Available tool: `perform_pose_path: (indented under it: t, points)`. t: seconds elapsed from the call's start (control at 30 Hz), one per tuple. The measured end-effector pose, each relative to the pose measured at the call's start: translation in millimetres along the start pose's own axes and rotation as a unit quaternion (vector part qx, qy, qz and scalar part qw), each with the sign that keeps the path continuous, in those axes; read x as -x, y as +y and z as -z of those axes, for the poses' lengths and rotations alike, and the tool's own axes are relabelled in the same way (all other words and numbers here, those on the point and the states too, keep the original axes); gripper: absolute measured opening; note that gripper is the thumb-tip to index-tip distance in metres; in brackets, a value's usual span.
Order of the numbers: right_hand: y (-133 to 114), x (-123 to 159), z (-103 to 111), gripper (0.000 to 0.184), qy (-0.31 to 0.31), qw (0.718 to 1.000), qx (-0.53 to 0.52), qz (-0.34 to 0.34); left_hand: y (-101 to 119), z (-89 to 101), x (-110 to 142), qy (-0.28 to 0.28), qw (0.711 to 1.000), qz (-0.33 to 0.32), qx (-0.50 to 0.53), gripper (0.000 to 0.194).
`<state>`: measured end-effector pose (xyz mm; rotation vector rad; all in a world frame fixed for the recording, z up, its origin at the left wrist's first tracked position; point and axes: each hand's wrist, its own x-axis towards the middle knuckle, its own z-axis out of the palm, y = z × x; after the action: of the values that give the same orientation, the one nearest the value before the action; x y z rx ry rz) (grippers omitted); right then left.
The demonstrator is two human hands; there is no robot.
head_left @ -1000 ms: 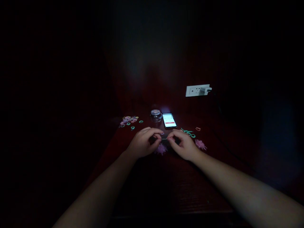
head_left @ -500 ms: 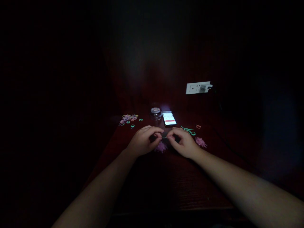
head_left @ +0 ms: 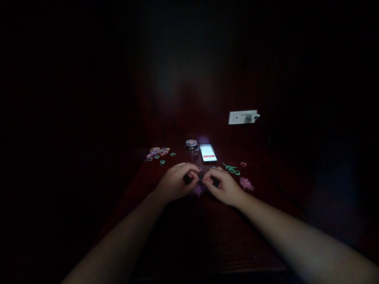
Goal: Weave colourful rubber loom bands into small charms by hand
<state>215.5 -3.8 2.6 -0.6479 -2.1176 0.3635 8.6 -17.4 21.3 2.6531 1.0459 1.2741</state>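
Observation:
A thin, pale elastic band point(head_left: 200, 180) runs between my two hands over the dark red table. My left hand point(head_left: 179, 181) pinches one end with thumb and fingertips. At the other end, the fingertips of my right hand point(head_left: 223, 185) are closed on it too. Just below the fingers lies a pile of purple bands point(head_left: 197, 190), partly hidden by my left hand. To the right of my right hand are several green bands point(head_left: 232, 169) and a bunch of pink bands point(head_left: 246, 184).
A heap of mixed coloured bands point(head_left: 156, 152) is at the table's left. A clear lidded jar point(head_left: 192, 146) stands at the back beside a lit phone point(head_left: 209, 154). On the wall, a white socket point(head_left: 233, 117) has a plug and dark cable. The room is very dark.
The view has shifted, so everything sits slightly lower and further left. My hands have come a little closer together, and less of the band shows between them.

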Motion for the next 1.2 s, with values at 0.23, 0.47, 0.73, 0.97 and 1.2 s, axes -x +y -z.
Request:
perform_pose_path:
  t: [0.23,0.47,0.73,0.97,1.2]
  points:
    - [1.1,-0.8,1.1,0.01,0.023,1.0,0.01,-0.007,-1.8,-1.7,1.6,0.014,1.0,0.013,-0.012,0.017]
    - [6.2,0.8,0.7,0.011,0.04,0.999,-0.01,-0.015,-2.6,-1.1,1.8,0.019,0.999,0.021,-0.018,0.019]
    - [2.9,-0.7,-0.5,0.005,0.007,1.0,-0.016,-0.001,0.2,-0.9,1.0,0.009,1.0,0.008,0.003,0.021]
    - [2.3,-0.8,1.1,0.011,0.016,1.0,-0.002,0.006,-1.6,-1.7,1.0,0.014,1.0,0.011,0.002,0.019]
    - [2.0,-1.0,1.1,0.011,0.026,1.0,-0.002,0.007,-2.6,-1.9,0.8,0.016,1.0,0.011,-0.006,0.02]
